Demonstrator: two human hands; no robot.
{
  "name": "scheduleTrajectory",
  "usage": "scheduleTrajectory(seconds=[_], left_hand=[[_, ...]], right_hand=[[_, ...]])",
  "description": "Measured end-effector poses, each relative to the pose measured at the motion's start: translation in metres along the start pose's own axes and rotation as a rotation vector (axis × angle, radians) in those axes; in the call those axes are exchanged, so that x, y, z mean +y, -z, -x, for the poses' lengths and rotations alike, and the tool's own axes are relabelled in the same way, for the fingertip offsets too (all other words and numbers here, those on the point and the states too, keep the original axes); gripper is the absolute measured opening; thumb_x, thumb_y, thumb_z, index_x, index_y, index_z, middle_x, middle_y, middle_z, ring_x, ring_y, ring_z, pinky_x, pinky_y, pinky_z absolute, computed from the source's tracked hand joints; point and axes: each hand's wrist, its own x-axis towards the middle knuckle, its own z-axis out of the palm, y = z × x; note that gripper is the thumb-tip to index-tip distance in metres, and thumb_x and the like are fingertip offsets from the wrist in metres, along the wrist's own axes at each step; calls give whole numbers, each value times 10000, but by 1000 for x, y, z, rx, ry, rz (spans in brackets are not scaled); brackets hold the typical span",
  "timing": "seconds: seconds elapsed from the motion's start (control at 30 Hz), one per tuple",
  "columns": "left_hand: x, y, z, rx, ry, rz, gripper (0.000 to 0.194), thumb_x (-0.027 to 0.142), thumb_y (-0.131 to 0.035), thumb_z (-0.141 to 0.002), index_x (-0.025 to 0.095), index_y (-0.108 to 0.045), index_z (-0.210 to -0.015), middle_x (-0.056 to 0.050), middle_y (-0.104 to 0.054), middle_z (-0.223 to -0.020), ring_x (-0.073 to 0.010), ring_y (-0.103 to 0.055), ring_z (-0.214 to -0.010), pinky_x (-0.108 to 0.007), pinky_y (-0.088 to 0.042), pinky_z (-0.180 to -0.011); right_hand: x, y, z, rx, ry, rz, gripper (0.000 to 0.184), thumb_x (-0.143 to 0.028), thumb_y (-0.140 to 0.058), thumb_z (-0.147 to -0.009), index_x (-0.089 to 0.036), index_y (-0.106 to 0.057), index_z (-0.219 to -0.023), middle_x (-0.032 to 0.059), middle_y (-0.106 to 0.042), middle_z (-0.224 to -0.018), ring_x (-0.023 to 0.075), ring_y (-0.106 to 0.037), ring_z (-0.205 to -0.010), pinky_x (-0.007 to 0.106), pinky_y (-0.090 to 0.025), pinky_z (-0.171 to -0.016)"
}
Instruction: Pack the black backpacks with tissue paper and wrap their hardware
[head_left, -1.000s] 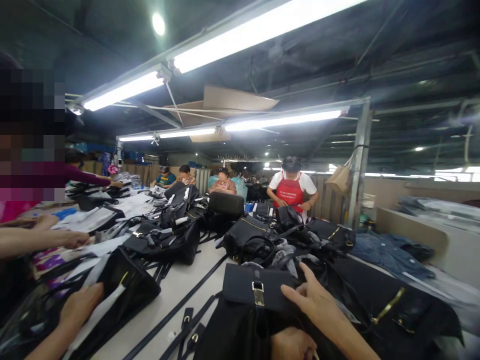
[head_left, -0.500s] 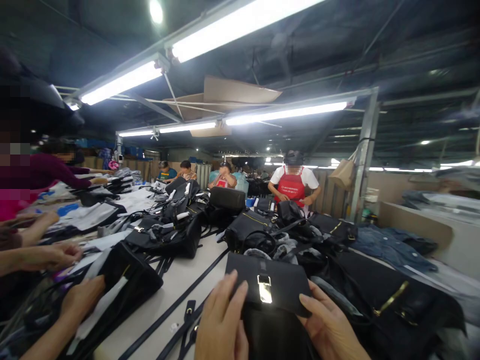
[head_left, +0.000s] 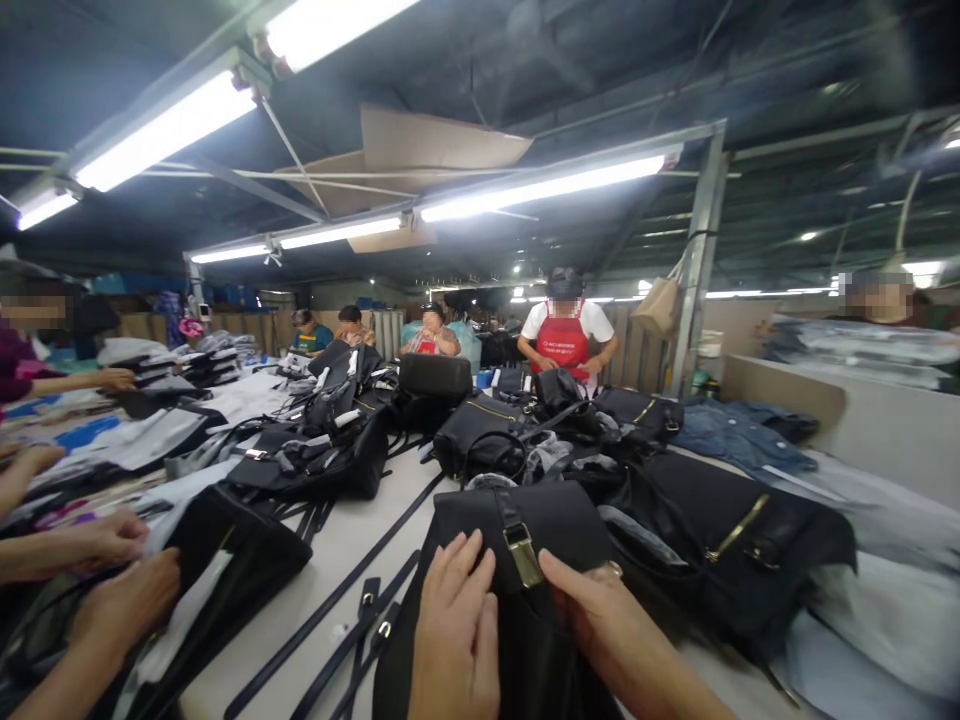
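Note:
A black bag (head_left: pixel 517 640) lies in front of me on the table, its flap (head_left: pixel 472 510) folded down over the front. At the flap's middle a gold metal clasp (head_left: pixel 523 556) hangs on a short black strap. My left hand (head_left: pixel 457 620) rests flat on the flap left of the clasp, fingers stretched out. With its thumb beside the clasp, my right hand (head_left: pixel 600 610) holds the flap's lower right edge; its other fingers are partly hidden. Long black straps (head_left: pixel 360 570) with small buckles lie left of the bag.
Several black bags (head_left: pixel 480 435) crowd the table ahead, with a larger black bag (head_left: pixel 735 530) at right. Close on the left, a co-worker's hands (head_left: pixel 127 580) work at another bag (head_left: pixel 247 540). Across the table stands a person in a red apron (head_left: pixel 562 340).
The view has turned right. My right thumb has moved from the flap's right edge to beside the clasp. The flap now lies lower against the bag, and the clasp is tilted.

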Motion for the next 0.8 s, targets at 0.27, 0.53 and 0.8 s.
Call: scheduleTrajectory(seconds=[0.27,0.53,0.8], left_hand=[[48,25,-30,-69,370,115,83,258,-568,-812,211,-513,-771,-51,-545,-978,-236,-521,-969,-389,-422,-844],[64,22,-43,-113,388,-55,427,332,-796,-550,218,-392,-624,-18,-474,-829,-245,-465,-851,-364,-359,-721],[59,31,-46,-225,407,110,427,229,-746,-625,215,-320,-592,-7,-463,-822,-216,-445,-860,-342,-374,-739]], right_hand=[[31,15,16,2,-1,-78,419,-444,-792,-683,-173,-746,-999,109,-760,-971,307,-670,-990,433,-497,-908],[32,16,23,-30,25,-132,334,-431,-800,-678,-186,-769,-903,84,-759,-976,281,-653,-1010,399,-444,-978],[37,22,29,-100,38,-203,345,-408,-767,-728,-207,-747,-1008,92,-741,-1064,281,-631,-1075,432,-405,-1032]])
